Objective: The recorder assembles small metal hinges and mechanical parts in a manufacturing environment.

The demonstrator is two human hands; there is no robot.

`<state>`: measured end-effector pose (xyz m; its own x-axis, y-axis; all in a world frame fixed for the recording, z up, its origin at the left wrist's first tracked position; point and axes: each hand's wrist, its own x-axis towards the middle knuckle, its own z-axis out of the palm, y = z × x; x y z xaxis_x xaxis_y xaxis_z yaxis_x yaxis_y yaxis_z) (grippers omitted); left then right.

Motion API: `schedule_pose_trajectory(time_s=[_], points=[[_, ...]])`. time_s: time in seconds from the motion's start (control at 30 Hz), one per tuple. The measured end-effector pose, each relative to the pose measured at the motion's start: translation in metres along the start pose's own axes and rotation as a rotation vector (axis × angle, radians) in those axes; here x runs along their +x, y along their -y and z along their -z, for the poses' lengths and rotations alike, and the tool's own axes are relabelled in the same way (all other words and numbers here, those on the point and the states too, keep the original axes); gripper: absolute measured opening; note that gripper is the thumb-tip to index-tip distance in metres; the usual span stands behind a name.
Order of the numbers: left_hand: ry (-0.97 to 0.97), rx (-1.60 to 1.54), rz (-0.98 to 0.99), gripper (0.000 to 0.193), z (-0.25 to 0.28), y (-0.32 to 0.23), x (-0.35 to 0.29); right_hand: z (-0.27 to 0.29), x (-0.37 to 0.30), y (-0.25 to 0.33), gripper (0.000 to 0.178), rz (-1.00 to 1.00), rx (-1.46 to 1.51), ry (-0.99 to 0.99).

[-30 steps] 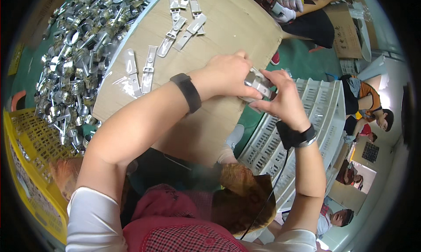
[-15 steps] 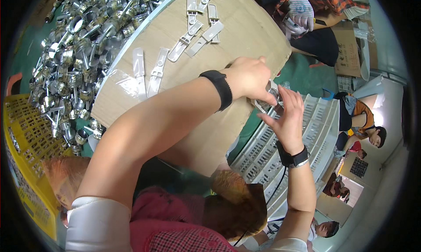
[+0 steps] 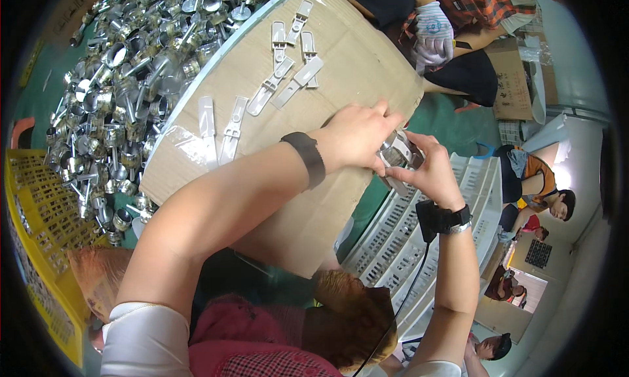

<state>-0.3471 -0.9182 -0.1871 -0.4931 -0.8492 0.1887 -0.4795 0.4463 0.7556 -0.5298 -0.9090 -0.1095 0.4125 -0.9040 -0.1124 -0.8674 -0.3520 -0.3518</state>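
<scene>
Over the right edge of a cardboard sheet (image 3: 314, 200), my two hands meet at a shiny metal cup-shaped part (image 3: 394, 153). My left hand (image 3: 357, 136) grips it from the left, fingers curled over its top. From the right, my right hand (image 3: 434, 170) pinches it between thumb and fingers. Both hands partly cover the part, so its full shape is hidden. Pale grey plastic handles lie on the cardboard: two at the left, one of them a plain handle (image 3: 206, 124), and several in a loose group farther off, including a slotted handle (image 3: 270, 86).
A large heap of metal cups with stems (image 3: 124, 82) lies beyond the cardboard's left edge. At the lower left stands a yellow plastic basket (image 3: 49, 213). White slatted crates (image 3: 393, 239) stand below my right hand. Another person's gloved hand (image 3: 434, 33) is at the far right.
My right hand's fingers, spread beside the metal part before, have closed onto it. My left hand has moved slightly down and left. The whole view has shifted a little.
</scene>
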Motion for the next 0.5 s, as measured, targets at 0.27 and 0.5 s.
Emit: schedule_pose_trajectory(time_s=[0.27, 0.5], points=[[0.085, -0.051, -0.053, 0.067, 0.001, 0.01, 0.023, 0.006, 0.002, -0.017, 0.065, -0.006, 0.018, 0.056], [0.111, 0.002, -0.002, 0.065, -0.002, 0.006, 0.042, 0.0, 0.004, -0.023, 0.063, 0.049, -0.109, -0.086]])
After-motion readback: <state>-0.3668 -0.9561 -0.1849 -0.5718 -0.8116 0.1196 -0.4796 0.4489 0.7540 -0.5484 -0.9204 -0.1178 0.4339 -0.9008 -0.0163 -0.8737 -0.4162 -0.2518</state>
